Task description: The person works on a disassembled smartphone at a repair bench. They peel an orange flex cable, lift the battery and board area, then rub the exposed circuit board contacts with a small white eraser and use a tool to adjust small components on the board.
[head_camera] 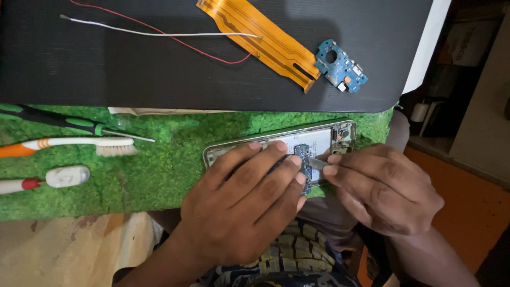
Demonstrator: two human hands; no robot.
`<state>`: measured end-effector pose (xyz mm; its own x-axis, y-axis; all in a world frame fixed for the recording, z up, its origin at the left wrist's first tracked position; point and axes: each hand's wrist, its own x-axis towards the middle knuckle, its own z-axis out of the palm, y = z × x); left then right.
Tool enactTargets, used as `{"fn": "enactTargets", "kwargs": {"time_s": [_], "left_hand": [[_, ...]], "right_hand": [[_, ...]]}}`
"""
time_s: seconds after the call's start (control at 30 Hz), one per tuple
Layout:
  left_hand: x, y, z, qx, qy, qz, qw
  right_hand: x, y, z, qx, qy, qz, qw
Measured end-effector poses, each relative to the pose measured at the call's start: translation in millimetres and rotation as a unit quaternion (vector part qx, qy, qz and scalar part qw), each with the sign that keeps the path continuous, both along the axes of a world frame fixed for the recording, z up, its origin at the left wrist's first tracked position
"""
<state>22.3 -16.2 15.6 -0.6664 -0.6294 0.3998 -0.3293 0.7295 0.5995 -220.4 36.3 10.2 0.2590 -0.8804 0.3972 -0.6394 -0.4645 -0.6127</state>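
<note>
Plainly the opened phone (319,141) at the green mat's (159,175) right edge looked light, stiff yet fragile, so my left hand (247,204) pressed spread fingers flat on it while my right hand (380,188) pinched a thin metal tool (317,163) over its small blue board (304,154).

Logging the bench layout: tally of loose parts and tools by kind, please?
Small blue circuit boards: 2
Orange flat flex cable: 1
Thin loose wires, white and red: 2
Green-handled screwdriver: 1
Orange-and-white toothbrushes: 2
Opened silver-framed phone: 1
Total: 9
</note>
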Motion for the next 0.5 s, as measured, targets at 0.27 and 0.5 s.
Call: {"fn": "enactTargets", "kwargs": {"time_s": [0.27,0.5], "left_hand": [[0.3,0.5,-0.5,-0.001,0.001,0.000,1.000],[-0.1,0.5,-1.2,0.007,0.002,0.000,1.000]], "right_hand": [[0.7,-0.9,0.7,-0.001,-0.006,-0.001,1.000],[0.0,-0.2,-0.4,-0.006,-0.005,-0.002,1.000]]}}
